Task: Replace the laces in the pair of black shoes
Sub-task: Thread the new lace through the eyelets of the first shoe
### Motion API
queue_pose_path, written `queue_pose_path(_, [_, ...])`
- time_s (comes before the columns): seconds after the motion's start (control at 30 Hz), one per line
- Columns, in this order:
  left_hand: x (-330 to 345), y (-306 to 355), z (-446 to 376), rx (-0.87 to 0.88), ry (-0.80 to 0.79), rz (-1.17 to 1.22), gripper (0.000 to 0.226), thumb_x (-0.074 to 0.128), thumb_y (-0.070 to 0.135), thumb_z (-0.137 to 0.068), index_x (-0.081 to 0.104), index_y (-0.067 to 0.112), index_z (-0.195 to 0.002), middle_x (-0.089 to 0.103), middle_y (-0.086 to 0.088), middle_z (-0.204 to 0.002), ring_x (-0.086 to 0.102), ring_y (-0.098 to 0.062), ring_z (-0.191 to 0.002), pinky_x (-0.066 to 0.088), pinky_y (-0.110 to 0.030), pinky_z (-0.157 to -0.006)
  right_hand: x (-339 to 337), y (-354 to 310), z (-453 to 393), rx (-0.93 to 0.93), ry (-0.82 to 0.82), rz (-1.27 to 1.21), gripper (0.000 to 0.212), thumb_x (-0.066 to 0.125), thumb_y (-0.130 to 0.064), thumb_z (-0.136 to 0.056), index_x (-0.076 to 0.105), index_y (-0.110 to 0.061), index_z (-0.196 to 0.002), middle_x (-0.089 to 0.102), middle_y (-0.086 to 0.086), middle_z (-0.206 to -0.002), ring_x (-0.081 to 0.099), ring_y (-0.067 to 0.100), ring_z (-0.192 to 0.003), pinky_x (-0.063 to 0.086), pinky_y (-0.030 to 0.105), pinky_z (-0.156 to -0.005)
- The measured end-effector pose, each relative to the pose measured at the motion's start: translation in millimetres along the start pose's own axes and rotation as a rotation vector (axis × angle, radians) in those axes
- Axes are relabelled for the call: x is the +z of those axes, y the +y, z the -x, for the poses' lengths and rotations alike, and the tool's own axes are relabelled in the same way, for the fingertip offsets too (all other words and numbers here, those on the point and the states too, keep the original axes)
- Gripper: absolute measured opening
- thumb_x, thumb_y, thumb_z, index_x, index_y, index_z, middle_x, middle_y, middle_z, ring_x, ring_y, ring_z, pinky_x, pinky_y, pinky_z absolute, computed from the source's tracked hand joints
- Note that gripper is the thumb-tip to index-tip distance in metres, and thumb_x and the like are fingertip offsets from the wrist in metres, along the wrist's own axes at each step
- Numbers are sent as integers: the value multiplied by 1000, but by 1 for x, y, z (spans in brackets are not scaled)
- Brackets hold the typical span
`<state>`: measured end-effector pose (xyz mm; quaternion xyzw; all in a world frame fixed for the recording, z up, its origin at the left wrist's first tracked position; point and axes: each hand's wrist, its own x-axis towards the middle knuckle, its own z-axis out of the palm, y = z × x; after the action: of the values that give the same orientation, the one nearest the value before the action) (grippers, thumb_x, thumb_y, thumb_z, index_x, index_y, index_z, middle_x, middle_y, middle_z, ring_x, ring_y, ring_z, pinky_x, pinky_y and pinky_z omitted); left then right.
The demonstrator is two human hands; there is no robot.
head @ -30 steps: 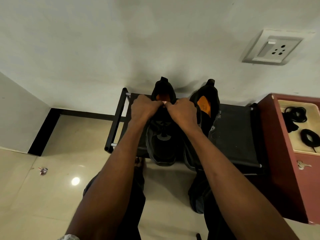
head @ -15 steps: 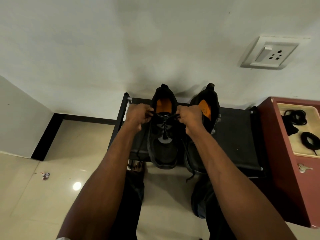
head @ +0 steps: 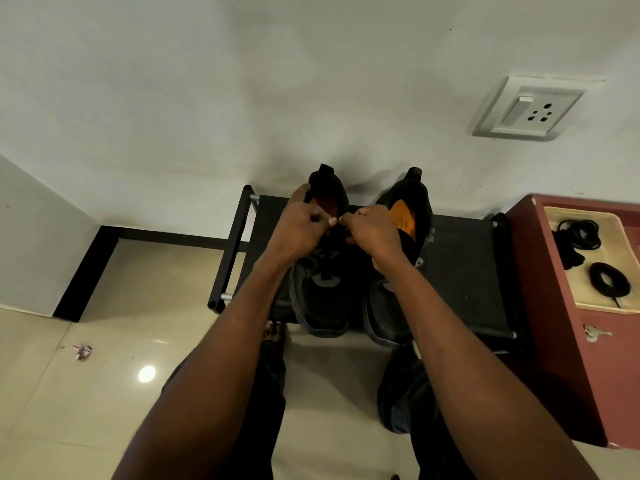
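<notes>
On the black shoe rack point(head: 460, 271), left hand point(head: 298, 230) and right hand point(head: 372, 233) meet over the left black shoe point(head: 320, 299), fingers curled, apparently pinching its lace; the lace itself is hidden. Right black shoe point(head: 398, 306) stands just beside. Right of the rack, coiled black laces point(head: 609, 282) lie in a tray point(head: 588, 306).

Both arms out fwd, left hand point(head: 301, 226) & right hand point(head: 372, 230) curled, fingertips nearly meeting.
</notes>
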<state>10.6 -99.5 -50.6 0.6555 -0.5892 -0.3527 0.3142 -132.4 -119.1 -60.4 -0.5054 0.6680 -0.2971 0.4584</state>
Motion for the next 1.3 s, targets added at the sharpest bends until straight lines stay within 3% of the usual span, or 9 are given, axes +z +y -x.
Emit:
queue_pose_path(0.2, [-3, -7, 1, -641, 444, 1317, 16, 51, -10, -93, 59, 1, -86, 63, -13, -82, 64, -20, -77, 61, -27, -67, -2, 1, -2, -13, 12, 22, 22, 68, -18, -82, 57, -10, -65, 54, 15, -63, 64, 41, -62, 53, 46, -58])
queue_pose_path(0.37, [-4, -2, 1, -85, 467, 229, 22, 61, 14, -93, 63, 21, -115, 45, -5, -141, 54, -17, -119, 51, -26, -97, 2, 1, -2, -79, 7, 61, 27, 65, -23, -80, 53, -11, -59, 48, 13, -58, 51, 27, -55, 42, 37, -57])
queue_pose_path(0.53, [13, -5, -1, 171, 12, -465, 22, 59, 23, -95, 74, 15, -109, 17, -6, -163, -3, -29, -151, 6, -50, -122, -1, 3, -5, -114, 9, 92, 35, 65, -22, -84, 46, -14, -55, 45, 10, -55, 46, 25, -53, 39, 36, -54])
queue_pose_path(0.67, [13, -9, -4, 212, 132, -237, 18, 59, 17, -96, 76, 10, -93, 40, -6, -150, 21, -27, -143, 26, -48, -117, -1, 4, -6, -109, -3, 88, 38, 66, -24, -84, 45, -14, -54, 45, 11, -56, 47, 25, -53, 40, 37, -55])
queue_pose_path(0.8, [-13, 11, -1, 103, 720, 402, 22, 56, 11, -97, 63, 30, -89, 49, -9, -131, 52, -3, -112, 46, -16, -88, -3, 4, -4, -92, -13, 71, 38, 64, -17, -84, 41, -14, -54, 40, 11, -56, 42, 25, -54, 33, 37, -56])
queue_pose_path(0.9, [-28, 3, -2, 87, 981, 524, 34, 53, 16, -98, 65, 48, -95, 53, -16, -129, 59, -21, -108, 52, -27, -83, -3, 3, -3, -96, -7, 76, 33, 63, -17, -85, 45, -11, -58, 42, 12, -58, 46, 25, -55, 35, 36, -56])
queue_pose_path(1.03, [-17, -6, -5, 178, 696, 123, 35, 57, 16, -95, 59, 21, -129, 26, -5, -154, 30, -23, -141, 35, -27, -113, -4, 2, -1, -117, -5, 91, 33, 62, -15, -85, 45, -10, -57, 41, 11, -56, 41, 23, -52, 31, 34, -54])
queue_pose_path(1.17, [2, -9, -6, 289, 97, -374, 22, 63, 21, -90, 72, 27, -109, 16, 0, -163, 5, -34, -150, 13, -58, -119, -4, -2, 1, -131, -4, 143, 34, 62, -19, -87, 46, -11, -58, 44, 10, -55, 41, 23, -50, 31, 34, -52])
queue_pose_path(1.3, [13, -14, -5, 259, 16, -452, 15, 61, 20, -93, 75, 14, -97, 25, -6, -160, 8, -31, -147, 15, -53, -116, -4, -1, 2, -139, 1, 146, 36, 62, -20, -88, 45, -12, -57, 45, 12, -57, 44, 24, -52, 33, 35, -53])
